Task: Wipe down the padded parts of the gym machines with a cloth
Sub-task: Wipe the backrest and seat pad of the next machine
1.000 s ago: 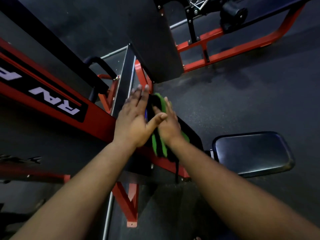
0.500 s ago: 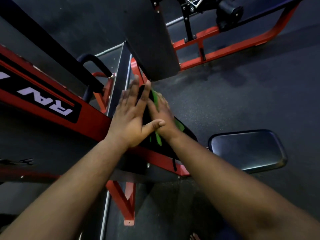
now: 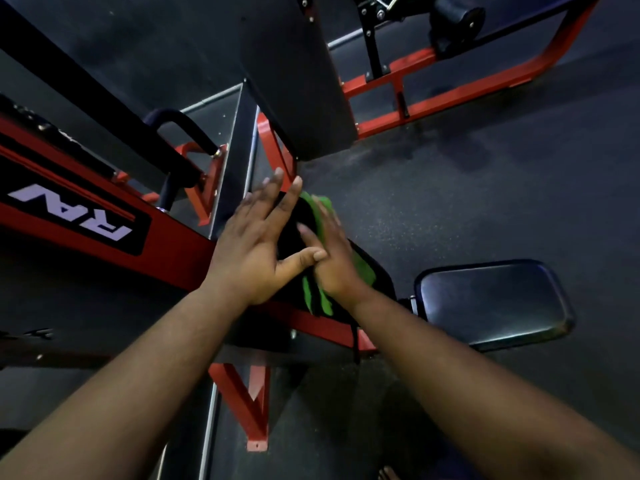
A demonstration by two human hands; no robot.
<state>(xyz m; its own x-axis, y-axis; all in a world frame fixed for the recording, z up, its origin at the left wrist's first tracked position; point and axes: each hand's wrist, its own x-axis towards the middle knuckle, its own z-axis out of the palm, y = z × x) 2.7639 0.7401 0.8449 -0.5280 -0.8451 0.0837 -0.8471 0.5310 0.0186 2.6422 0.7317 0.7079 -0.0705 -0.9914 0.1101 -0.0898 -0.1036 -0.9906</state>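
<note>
A green and black cloth (image 3: 317, 292) lies over a narrow black pad (image 3: 377, 275) on the red machine frame. My right hand (image 3: 334, 258) presses the cloth flat against the pad with straight fingers. My left hand (image 3: 256, 244) lies flat on the pad's other side, fingers spread and straight, thumb touching my right hand. Most of the pad is hidden between the hands. A black seat pad (image 3: 491, 303) sits to the right, and a large black back pad (image 3: 294, 74) rises above the hands.
A red frame beam (image 3: 86, 223) with white lettering runs on the left. A dark curved handle (image 3: 180, 123) sticks out behind it. Another red-framed machine (image 3: 450, 64) stands at the top right. Dark rubber floor (image 3: 485, 174) surrounds everything.
Both hands slid along the pad with the cloth, up and then slightly back. The view shifted a little.
</note>
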